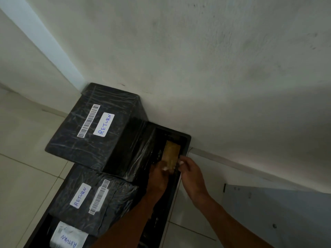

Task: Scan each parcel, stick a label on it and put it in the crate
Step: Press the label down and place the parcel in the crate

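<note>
While both hands (158,173) (188,169) pinch the brown parcel (171,153) low inside the crate (186,140), beside the wrapped boxes (100,126), releasing it tilted could wedge it against the wall.

In front of me, a scuffed white wall (197,51) meets a pale tiled floor (21,167). A grey metal panel (277,212) stands at my right.
</note>
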{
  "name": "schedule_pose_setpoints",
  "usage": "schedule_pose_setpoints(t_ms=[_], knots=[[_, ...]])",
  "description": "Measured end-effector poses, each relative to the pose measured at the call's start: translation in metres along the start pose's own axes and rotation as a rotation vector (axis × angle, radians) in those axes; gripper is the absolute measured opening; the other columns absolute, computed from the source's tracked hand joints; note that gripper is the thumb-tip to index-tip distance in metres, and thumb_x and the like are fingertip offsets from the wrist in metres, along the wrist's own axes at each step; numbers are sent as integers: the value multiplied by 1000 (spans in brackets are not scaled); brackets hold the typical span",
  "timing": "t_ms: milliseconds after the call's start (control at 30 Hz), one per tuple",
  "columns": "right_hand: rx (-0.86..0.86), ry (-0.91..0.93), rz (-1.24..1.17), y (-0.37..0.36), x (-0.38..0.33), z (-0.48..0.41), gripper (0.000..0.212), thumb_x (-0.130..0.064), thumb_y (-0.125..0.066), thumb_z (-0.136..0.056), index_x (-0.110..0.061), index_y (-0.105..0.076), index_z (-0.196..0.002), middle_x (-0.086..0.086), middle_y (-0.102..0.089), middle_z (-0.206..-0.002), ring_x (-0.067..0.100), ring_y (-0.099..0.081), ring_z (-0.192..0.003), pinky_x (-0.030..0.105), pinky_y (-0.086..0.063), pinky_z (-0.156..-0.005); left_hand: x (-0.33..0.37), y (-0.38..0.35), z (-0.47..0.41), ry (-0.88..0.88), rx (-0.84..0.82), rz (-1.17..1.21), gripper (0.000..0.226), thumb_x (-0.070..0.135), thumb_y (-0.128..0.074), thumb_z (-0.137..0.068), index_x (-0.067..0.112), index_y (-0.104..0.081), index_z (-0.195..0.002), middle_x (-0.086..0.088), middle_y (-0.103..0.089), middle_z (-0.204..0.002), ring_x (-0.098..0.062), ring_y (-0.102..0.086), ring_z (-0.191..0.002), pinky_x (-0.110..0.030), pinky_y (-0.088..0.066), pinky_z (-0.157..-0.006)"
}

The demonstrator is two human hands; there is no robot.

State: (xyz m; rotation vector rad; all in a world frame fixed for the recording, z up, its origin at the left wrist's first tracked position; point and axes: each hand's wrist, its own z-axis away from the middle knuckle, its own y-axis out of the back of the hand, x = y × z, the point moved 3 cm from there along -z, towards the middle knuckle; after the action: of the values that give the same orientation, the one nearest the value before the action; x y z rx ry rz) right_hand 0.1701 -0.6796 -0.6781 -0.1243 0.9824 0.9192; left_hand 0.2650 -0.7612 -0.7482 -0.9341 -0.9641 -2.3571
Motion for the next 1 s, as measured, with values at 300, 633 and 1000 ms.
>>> schedule_pose_setpoints(t_ms=[300,633,1000], knots=[[-47,10,-3,1,6,-1,31,-20,-45,-105,-26,-59,-132,-8,-61,-127,9,-58,-116,16,-41,-96,-2,-14,-4,5,-307,-91,43,17,-37,-107,24,-41,-150,-2,-47,-148,-20,-46,-134,-30,-35,-115],[14,-66,76,35,-50,76,23,-20,-41,-105,-26,-61,-114,-10,-58,-104,1,-51,-84,5,-32,-62,62,53,80,27,-246,8,36,10,-40,-105,17,-53,-138,-4,-60,-129,-16,-57,-113,-13,-47,-89],[-66,171,132,144,-198,271,25,-14,-43,-103,-14,-66,-112,-5,-58,-95,8,-55,-83,0,-36,-60,229,130,309,-35,-57,61,28,21,-45,-104,16,-58,-128,-11,-67,-119,-29,-63,-109,-34,-50,-92]])
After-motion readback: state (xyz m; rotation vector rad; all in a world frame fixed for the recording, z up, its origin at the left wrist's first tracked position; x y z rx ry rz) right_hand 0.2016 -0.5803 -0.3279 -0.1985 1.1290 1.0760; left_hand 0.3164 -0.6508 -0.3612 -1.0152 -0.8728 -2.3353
